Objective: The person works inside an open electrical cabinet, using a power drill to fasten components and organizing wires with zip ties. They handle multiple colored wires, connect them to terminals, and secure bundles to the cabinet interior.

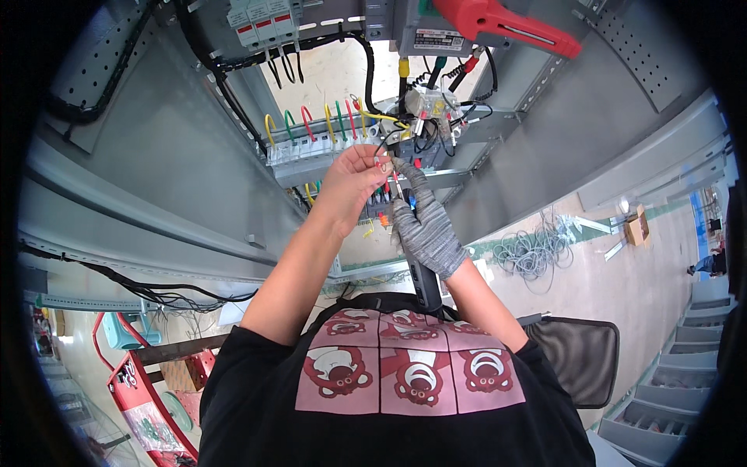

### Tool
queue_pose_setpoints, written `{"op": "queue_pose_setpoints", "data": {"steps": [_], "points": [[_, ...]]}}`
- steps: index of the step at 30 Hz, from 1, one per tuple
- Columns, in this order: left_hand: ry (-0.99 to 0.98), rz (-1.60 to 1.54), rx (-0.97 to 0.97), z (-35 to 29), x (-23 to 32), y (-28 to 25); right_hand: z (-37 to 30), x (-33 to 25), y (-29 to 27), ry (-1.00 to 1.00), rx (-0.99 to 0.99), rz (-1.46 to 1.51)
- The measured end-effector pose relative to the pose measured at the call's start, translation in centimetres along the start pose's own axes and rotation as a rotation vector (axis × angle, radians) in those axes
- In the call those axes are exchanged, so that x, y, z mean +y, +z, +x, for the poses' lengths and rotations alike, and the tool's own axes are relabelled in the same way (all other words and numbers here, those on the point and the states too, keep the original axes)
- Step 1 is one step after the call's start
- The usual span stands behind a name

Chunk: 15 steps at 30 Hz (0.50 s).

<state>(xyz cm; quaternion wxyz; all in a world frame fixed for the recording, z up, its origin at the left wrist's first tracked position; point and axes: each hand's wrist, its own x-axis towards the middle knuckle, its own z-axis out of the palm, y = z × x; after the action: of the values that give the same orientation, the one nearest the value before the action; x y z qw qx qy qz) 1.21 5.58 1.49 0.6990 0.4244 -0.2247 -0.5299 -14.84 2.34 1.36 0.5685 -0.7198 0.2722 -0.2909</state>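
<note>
A black short-sleeved T-shirt with a pink panelled bear print (420, 436) lies nearest. Ahead of it, the bare left hand (348, 187) has thumb and forefinger pressed together, pinching a thin black insulated wire (387, 138) near its end, in front of the cabinet's wiring. The right hand, in a grey knitted glove (430, 233), is curled with its fingertips just beside the left ones; what it grips I cannot tell. A long black object (424, 286) shows below the glove. Just beyond the left hand runs a row of white modular breakers (311, 158) with yellow, green and red looped wires above. Grey sheet-metal cabinet walls (194, 156) flank both hands. Farther out, loosely coiled grey cable (533, 253) lies on the floor at right, near an open brown cardboard box (636, 227).
</note>
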Motion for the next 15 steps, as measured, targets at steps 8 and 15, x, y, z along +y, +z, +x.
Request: {"op": "queue_pose_setpoints", "data": {"steps": [8,15], "points": [[-0.075,-0.308,-0.024,-2.1,-0.7,1.2,-1.2,-0.9,-2.5,0.054,0.048,0.162],[-0.177,-0.694,-0.229,-4.0,1.4,3.0,-3.8,-2.1,-5.1,-0.056,0.003,0.14]]}}
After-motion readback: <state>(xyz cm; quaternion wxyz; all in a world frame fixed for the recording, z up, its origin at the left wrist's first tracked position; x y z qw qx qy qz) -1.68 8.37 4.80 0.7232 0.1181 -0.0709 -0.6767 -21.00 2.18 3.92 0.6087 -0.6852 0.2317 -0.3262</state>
